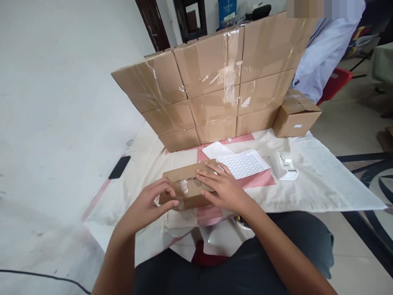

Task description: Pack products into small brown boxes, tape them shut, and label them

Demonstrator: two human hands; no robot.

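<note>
Plainly, in the head view both forearms reach in from the lower edge and meet over a small cardboard box [193, 192], which lies on the cloth-covered table [322, 176] near its front edge. The left hand [144, 209] comes at the box's left end with the wrist bent inward; its fingers curl and its thumb points to the right, with a gap between thumb and fingertips, beside a strip of clear tape [184, 186]. Whether the thumb presses on the box cannot be told. The right hand [227, 186] is laid palm down over the right part of the top, fingers spread and pointing left, resting rather than gripping. Beyond it lie a printed sheet [245, 163] and a white tape dispenser [284, 167]; stacked cartons [211, 82] rise behind.
</note>
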